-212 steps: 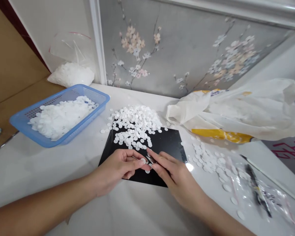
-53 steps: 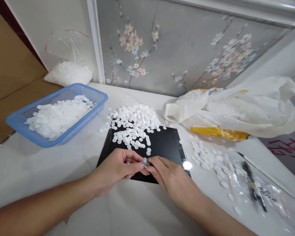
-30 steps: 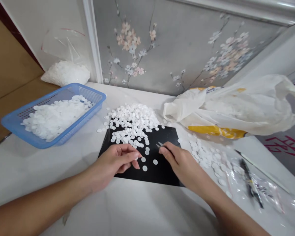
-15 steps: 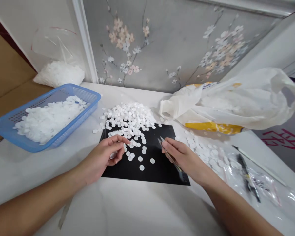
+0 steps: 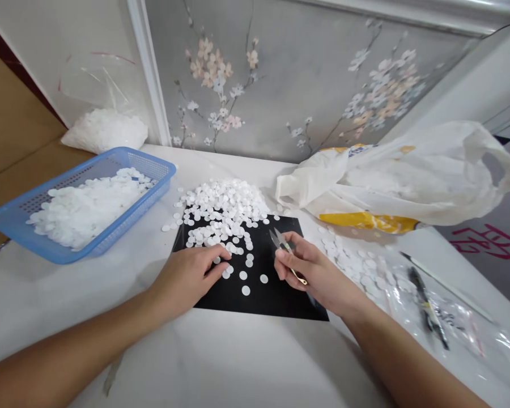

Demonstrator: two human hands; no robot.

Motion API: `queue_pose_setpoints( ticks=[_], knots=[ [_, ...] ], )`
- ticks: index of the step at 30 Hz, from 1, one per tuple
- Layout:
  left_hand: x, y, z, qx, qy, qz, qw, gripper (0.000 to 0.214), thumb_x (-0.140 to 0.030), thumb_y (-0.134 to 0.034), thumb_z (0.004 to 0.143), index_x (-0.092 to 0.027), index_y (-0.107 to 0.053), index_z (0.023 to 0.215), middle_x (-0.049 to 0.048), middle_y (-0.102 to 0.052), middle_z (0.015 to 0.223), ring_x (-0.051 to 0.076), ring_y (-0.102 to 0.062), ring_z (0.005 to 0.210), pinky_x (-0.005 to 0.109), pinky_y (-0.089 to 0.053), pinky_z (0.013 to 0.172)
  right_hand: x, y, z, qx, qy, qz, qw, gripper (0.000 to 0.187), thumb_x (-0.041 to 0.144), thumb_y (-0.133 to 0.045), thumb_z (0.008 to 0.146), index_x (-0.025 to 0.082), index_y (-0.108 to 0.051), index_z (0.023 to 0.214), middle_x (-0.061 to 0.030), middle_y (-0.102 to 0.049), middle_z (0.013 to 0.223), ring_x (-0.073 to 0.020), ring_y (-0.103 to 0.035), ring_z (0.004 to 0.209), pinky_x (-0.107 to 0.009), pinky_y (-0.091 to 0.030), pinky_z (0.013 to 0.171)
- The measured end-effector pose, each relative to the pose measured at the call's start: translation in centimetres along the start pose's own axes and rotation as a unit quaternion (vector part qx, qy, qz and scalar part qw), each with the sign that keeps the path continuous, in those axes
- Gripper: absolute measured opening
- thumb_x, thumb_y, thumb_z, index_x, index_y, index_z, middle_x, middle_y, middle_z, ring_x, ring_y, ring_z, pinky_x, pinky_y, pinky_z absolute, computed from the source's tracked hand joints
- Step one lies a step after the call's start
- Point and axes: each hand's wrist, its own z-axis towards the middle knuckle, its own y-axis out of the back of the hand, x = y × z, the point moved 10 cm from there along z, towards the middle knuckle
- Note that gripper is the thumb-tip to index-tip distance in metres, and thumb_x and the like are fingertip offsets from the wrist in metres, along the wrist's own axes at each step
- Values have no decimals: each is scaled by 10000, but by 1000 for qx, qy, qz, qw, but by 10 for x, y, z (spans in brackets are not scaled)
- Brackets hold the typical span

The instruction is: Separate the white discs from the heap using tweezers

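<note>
A black mat [image 5: 280, 289] lies on the white table, with a heap of small white discs [image 5: 227, 204] spilling over its far left part. My left hand [image 5: 191, 275] rests palm down on the mat's left side, fingers stretched out, fingertips touching loose discs near the heap's edge. My right hand [image 5: 310, 269] hovers over the mat's right side, closed around small thread snips [image 5: 283, 245] whose blades point up and away. Three single discs [image 5: 245, 290] lie on the mat between my hands.
A blue basket [image 5: 12, 218] full of white discs stands at the left, with a clear bag of discs [image 5: 104, 129] behind it. A white and yellow plastic bag [image 5: 403, 181] lies at the right. More discs [image 5: 357, 266], clear bags and a black pen [image 5: 429, 314] lie right.
My hands, joined over a disc 1.8 s ago, have parted. The left hand went flat onto the discs by the heap. The right hand moved right with the snips.
</note>
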Motion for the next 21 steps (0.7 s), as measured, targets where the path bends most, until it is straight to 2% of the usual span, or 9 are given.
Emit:
queue_pose_setpoints(
  ticks=[3,6,11,14,16,18,20,21],
  knots=[
    [-6,-5,0,3,-35,45,998,153,-371,-556,845,-289,-668,909,-20,-651,739,151,-514,569,247,-279,560,8,0,-1,-29,32,-182,982,187,372,-526,873,213,-470,791,70,-454,596,-89,-356,506,-218,-276,477],
    [-6,-11,0,18,-34,49,998,80,-322,-566,838,-280,-634,839,-34,-607,642,151,-499,541,247,-252,546,8,-2,-3,-58,31,-321,945,140,323,-614,809,220,-522,786,78,-422,571,-104,-389,528,-226,-282,497],
    [-5,-13,0,40,-15,19,999,95,-295,-526,838,-243,-559,766,-54,-483,545,132,-425,501,249,-234,533,4,-16,-2,-24,61,-402,913,155,250,-577,828,217,-474,718,45,-509,650,-130,-466,593,-250,-319,556],
    [2,-7,2,32,24,-94,995,77,-275,-492,819,-228,-488,758,-62,-478,570,119,-418,526,238,-262,531,6,-11,-2,-39,64,-379,922,179,291,-495,884,224,-421,736,23,-557,714,-142,-502,628,-257,-348,574],
    [10,-6,4,37,64,-234,969,67,-243,-472,792,-217,-437,741,-53,-518,602,103,-400,520,228,-266,513,7,-7,-2,-52,59,-342,936,159,287,-438,908,230,-405,763,26,-584,729,-136,-511,615,-253,-364,572],
    [16,-9,4,50,106,-372,921,52,-186,-452,744,-208,-407,732,-38,-557,618,82,-351,482,222,-228,477,9,-5,0,-67,65,-311,946,95,250,-419,904,236,-425,811,38,-599,728,-128,-506,597,-245,-373,567],
    [17,-11,4,60,128,-457,878,71,-143,-438,683,-196,-414,723,-26,-573,621,68,-310,455,222,-180,453,12,-6,3,-82,80,-305,945,64,223,-426,888,237,-480,858,45,-582,692,-127,-485,568,-241,-361,540],
    [16,-12,4,63,130,-475,868,66,-140,-439,669,-188,-429,712,-19,-575,628,65,-313,456,222,-170,448,13,-7,5,-88,90,-308,943,82,225,-434,885,235,-515,872,41,-574,678,-128,-481,562,-242,-356,530]
  ],
)
